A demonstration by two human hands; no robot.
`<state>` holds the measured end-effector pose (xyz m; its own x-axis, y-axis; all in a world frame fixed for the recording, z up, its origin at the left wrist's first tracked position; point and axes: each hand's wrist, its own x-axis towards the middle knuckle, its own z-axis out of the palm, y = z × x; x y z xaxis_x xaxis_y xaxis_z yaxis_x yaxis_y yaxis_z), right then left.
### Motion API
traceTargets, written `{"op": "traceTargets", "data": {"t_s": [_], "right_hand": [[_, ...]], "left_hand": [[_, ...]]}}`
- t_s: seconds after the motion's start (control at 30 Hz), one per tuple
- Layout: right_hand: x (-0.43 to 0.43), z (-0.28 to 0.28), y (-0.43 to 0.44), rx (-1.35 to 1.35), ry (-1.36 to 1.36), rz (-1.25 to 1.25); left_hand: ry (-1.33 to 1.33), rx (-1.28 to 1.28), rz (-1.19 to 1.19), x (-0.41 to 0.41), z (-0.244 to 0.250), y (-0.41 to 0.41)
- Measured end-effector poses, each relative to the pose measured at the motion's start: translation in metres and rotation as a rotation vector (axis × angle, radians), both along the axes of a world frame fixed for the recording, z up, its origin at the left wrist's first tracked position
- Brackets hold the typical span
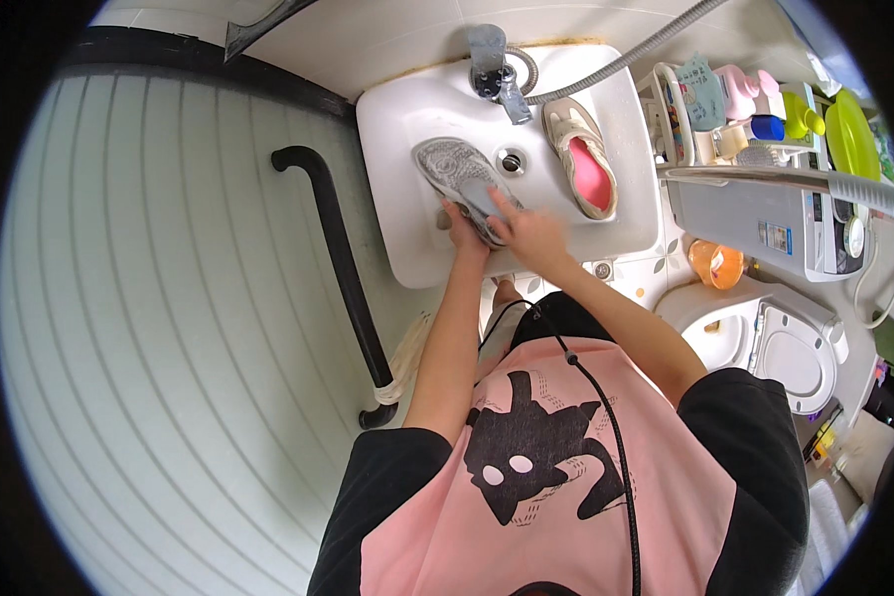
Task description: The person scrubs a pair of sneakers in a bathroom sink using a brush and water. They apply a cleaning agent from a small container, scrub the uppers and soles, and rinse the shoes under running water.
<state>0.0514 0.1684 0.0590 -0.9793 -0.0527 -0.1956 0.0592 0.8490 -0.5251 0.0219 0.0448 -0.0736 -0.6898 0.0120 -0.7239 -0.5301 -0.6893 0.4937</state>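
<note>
Sole up, a shoe with a grey patterned sole [454,165] lies tilted in the left half of the white washbasin [387,223]. My left hand [468,229] grips it near the end closest to me. My right hand [530,237], slightly blurred, holds a pale grey brush or block [480,197] flat against the sole; its underside is hidden. The other shoe, beige with a pink insole [590,179], rests on its sole at the basin's right side. Between the shoes is the metal drain [511,162].
A faucet [501,82] with a grey flexible hose [626,56] stands at the basin's back. To the right are a rack of bottles [745,97], a washing machine [745,223], an orange bin [717,264] and a toilet [723,328]. A black handle [335,253] crosses the left panel.
</note>
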Motion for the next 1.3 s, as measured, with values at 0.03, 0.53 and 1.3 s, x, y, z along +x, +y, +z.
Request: {"op": "traceTargets", "data": {"t_s": [0.03, 0.53, 1.3], "right_hand": [[-0.009, 0.0, -0.006, -0.032, 0.005, 0.007], [-0.038, 0.008, -0.021, -0.107, -0.144, 0.05], [-0.157, -0.059, -0.019, -0.004, -0.128, -0.013]], "left_hand": [[0.002, 0.032, 0.005, 0.001, -0.001, 0.0], [0.12, 0.077, 0.044, 0.007, -0.011, -0.003], [-0.175, -0.131, 0.039, -0.001, 0.012, 0.008]]}}
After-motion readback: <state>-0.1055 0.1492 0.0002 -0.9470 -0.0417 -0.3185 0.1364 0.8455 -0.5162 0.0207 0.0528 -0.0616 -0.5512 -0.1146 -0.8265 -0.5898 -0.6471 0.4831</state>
